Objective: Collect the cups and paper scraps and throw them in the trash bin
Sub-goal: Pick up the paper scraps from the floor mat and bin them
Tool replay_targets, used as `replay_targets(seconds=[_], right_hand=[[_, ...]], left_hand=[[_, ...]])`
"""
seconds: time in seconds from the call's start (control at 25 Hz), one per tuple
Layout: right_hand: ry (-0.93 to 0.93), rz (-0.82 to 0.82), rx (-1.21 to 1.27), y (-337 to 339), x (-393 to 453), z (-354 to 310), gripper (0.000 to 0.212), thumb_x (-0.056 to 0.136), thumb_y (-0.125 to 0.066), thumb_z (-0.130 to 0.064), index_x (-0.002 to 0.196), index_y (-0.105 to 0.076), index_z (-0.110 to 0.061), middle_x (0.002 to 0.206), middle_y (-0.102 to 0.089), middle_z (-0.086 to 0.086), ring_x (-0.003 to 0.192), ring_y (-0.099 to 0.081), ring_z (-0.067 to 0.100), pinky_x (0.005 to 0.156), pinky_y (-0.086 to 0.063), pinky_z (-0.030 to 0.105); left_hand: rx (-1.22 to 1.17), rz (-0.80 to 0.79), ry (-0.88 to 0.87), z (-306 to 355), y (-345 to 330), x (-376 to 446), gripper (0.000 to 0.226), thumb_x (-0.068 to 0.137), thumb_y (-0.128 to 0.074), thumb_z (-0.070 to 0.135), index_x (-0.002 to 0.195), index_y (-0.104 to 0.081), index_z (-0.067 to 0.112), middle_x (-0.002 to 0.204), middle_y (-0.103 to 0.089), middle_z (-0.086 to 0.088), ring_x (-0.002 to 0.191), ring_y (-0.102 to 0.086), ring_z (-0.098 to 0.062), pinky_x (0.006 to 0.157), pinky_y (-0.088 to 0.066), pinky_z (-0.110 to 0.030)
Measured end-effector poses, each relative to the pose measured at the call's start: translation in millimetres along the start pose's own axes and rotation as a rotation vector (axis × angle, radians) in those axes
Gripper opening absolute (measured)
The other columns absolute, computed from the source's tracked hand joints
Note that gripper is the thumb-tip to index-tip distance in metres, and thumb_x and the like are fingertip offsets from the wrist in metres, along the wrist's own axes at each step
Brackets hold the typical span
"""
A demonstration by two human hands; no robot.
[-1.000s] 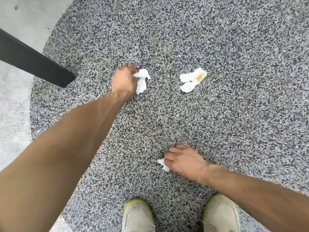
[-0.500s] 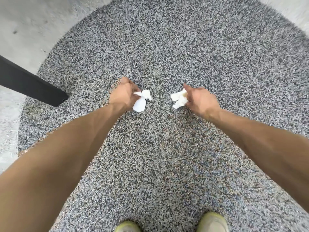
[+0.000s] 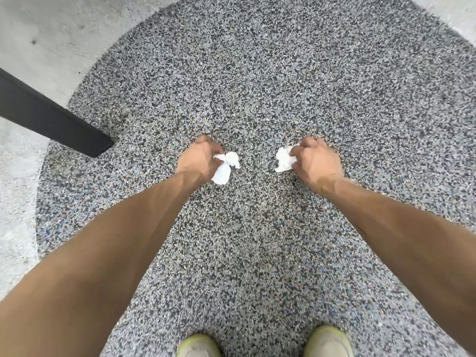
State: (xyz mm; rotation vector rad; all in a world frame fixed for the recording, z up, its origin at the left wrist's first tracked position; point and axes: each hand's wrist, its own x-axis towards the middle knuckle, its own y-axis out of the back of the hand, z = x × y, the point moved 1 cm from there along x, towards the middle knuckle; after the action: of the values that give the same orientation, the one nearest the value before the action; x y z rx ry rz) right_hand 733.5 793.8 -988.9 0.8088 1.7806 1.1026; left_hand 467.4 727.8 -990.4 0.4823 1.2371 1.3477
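Both hands now rising off speckled rug: left hand gripping crumpled scrap, right hand clutching second wad (just gathered). No loose scraps showing; bin unseen, carrying probably coming next.

Bright even daylight, soft faint shadows, no glare, wide-angle bending at edges, slight blur
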Motion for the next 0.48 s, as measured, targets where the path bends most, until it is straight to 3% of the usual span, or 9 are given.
replay_targets(seconds=[0.08,0.24,0.32,0.44,0.48], right_hand=[[-0.006,0.044,0.001,16,-19,-4,0.025,0.088,-0.062,-0.021,0.113,-0.060,-0.021,0.112,-0.053,0.003,0.102,-0.050,0.024,0.082,-0.049,0.040],[0.008,0.074,0.093,96,-80,-29,0.027,0.090,-0.057,-0.023,0.116,-0.058,-0.014,0.116,-0.059,0.012,0.101,-0.056,0.035,0.081,-0.049,0.052],[0.060,0.095,0.093,155,-111,-45,0.027,0.091,-0.054,-0.024,0.117,-0.057,-0.015,0.113,-0.061,0.011,0.098,-0.059,0.035,0.075,-0.051,0.048],[0.091,0.114,0.135,269,-155,-76,0.028,0.094,-0.042,-0.031,0.113,-0.055,-0.014,0.093,-0.064,0.008,0.078,-0.063,0.028,0.051,-0.045,0.031],[0.093,0.136,0.123,309,-167,-88,0.027,0.094,-0.043,-0.032,0.112,-0.055,-0.015,0.089,-0.064,0.008,0.074,-0.062,0.028,0.051,-0.046,0.033]], left_hand=[[-0.034,-0.012,0.030,8,11,-18,0.029,0.090,-0.065,0.022,0.119,-0.063,0.025,0.123,-0.050,0.002,0.087,-0.059,-0.012,0.057,-0.046,-0.016],[-0.093,-0.039,0.057,40,71,-84,0.029,0.091,-0.063,0.022,0.120,-0.061,0.027,0.123,-0.052,0.003,0.076,-0.057,-0.007,0.046,-0.044,-0.014],[-0.094,-0.018,0.042,63,124,-118,0.027,0.091,-0.062,0.021,0.118,-0.062,0.026,0.123,-0.054,0.002,0.078,-0.057,-0.007,0.046,-0.046,-0.015],[-0.128,0.025,0.020,109,229,-165,0.023,0.092,-0.061,0.019,0.114,-0.066,0.025,0.127,-0.058,-0.002,0.086,-0.059,-0.012,0.062,-0.055,-0.026],[-0.160,0.046,0.009,126,268,-179,0.021,0.091,-0.062,0.019,0.111,-0.067,0.026,0.125,-0.060,-0.001,0.081,-0.060,-0.010,0.058,-0.054,-0.025]])
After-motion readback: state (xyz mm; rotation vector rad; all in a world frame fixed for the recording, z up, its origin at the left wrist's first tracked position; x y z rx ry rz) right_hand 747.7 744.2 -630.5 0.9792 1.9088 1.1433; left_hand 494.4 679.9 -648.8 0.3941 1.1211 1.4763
